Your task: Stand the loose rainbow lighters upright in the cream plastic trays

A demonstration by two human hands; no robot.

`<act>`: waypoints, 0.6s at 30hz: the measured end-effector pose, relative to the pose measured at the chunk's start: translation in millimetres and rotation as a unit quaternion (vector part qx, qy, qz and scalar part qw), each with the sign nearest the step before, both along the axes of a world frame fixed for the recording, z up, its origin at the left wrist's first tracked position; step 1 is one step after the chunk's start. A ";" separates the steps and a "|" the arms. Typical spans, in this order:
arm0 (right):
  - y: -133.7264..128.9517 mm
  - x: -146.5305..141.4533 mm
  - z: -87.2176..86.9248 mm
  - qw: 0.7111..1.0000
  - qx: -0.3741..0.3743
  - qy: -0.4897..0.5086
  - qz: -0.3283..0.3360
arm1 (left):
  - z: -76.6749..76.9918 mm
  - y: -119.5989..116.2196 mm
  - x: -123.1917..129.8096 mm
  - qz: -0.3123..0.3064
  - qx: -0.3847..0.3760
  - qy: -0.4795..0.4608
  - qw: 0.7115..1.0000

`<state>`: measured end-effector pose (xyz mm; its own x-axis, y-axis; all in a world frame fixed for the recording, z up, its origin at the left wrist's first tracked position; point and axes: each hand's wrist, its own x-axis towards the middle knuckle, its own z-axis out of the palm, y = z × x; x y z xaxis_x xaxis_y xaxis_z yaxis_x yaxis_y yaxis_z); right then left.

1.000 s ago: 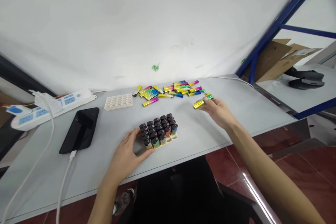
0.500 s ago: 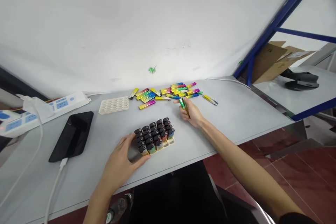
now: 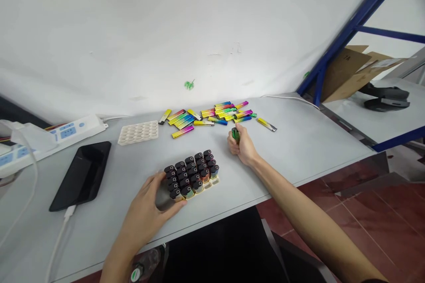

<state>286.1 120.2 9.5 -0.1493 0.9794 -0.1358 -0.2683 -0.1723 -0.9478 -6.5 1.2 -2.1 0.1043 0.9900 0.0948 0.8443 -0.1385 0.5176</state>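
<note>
A scuffed white wall (image 3: 139,31) backs the grey surface (image 3: 299,141); the floor (image 3: 352,212) is red tile; a blue frame (image 3: 345,40) slants at right.

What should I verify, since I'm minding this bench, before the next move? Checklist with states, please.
1. Right hand grips a green lighter: ok.
2. Green lighter's lower end in view: not ok, hidden by the hand.
3. Left hand at the left end of the loaded tray: ok; firmness of hold: cannot tell.
4. Standing lighters in that tray have black caps up: ok.
5. Open slots in its near row, right end: ok.
</note>
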 end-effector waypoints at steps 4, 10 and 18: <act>1.1 0.6 -0.1 0.999 -0.020 0.019 -0.025 | -0.3 -0.1 -0.4 0.004 0.005 0.003 1.000; -0.8 0.6 3.1 0.999 -0.015 0.021 -0.023 | -4.3 0.3 -2.4 0.008 0.005 0.016 1.000; -1.4 -0.4 4.3 0.999 -0.016 0.005 -0.028 | 2.3 -1.0 1.3 -0.007 0.008 0.006 1.000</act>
<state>285.6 118.9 13.8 -0.0950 0.9817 -0.1652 -0.2878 -0.1860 -0.9395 -5.2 0.2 0.2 0.1194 0.9868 0.1097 0.8487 -0.1588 0.5045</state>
